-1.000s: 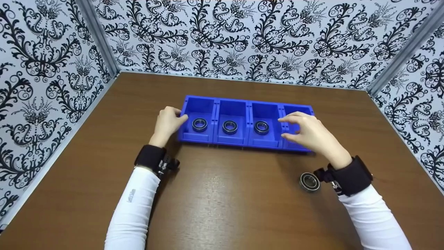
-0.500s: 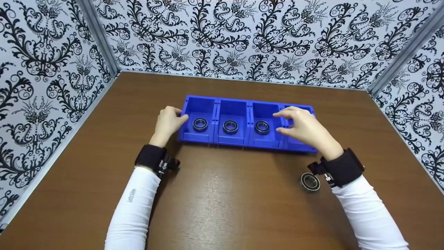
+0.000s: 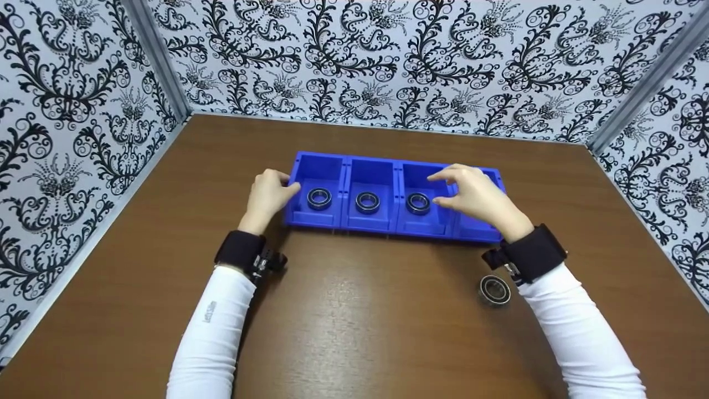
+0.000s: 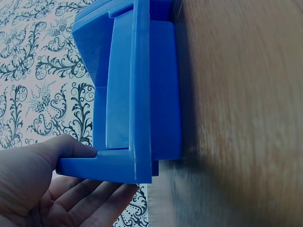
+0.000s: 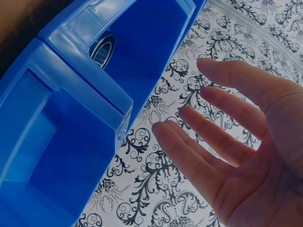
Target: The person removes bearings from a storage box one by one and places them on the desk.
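A long blue bin [image 3: 368,223] with several compartments stands on the table. My left hand [image 3: 267,195] grips its left end wall; in the left wrist view the thumb lies over the edge and the fingers [image 4: 102,201] are outside. Three ball bearings lie in the bin: one bearing [image 3: 328,200] in the leftmost compartment, another bearing [image 3: 375,203] beside it, and a third bearing [image 3: 410,206] one further right. My right hand [image 3: 473,194] hovers above the bin's right part, thumb and fingers apart, holding nothing. It partly covers the rightmost compartment.
Another ball bearing [image 3: 483,293] lies on the brown table [image 3: 354,321], in front of the bin's right end and near the right wrist strap [image 3: 534,254]. Patterned walls [image 3: 388,66] enclose the table at the back and both sides.
My right hand has shifted left and slightly away from me, from the rightmost compartment towards the third bearing, still holding nothing. The left hand, bin and bearings have stayed in place.
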`<state>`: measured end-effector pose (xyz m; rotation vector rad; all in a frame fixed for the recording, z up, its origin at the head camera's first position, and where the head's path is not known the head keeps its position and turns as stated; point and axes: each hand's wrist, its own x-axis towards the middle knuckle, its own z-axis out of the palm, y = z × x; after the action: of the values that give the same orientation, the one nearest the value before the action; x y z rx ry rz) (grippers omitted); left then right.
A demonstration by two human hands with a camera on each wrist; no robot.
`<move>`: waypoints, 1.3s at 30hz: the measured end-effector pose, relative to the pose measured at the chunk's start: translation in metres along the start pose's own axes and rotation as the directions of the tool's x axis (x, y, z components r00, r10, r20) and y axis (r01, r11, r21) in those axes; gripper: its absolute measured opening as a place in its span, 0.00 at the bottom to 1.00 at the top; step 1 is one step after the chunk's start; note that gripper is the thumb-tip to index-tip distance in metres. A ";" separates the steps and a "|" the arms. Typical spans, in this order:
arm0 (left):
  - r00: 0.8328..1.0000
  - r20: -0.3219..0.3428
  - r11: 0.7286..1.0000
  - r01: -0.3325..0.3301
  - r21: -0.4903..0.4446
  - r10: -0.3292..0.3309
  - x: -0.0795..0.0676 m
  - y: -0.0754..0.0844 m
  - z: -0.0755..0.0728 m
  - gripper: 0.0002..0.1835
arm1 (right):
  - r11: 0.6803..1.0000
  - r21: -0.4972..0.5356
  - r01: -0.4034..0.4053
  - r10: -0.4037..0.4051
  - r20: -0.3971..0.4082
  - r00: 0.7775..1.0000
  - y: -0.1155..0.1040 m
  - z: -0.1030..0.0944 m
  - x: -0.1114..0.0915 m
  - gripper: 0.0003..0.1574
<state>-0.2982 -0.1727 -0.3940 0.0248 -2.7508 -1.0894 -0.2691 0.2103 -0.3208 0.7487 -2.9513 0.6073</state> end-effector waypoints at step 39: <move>1.000 0.016 1.000 0.017 0.007 -0.017 -0.001 0.001 -0.001 0.16 | 0.997 -0.066 -0.040 0.050 0.157 0.986 0.001 0.030 0.047 0.30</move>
<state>-0.2975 -0.1726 -0.3932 0.0403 -2.7734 -1.0885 -0.3093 0.1785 -0.3429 0.7601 -3.1242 0.4752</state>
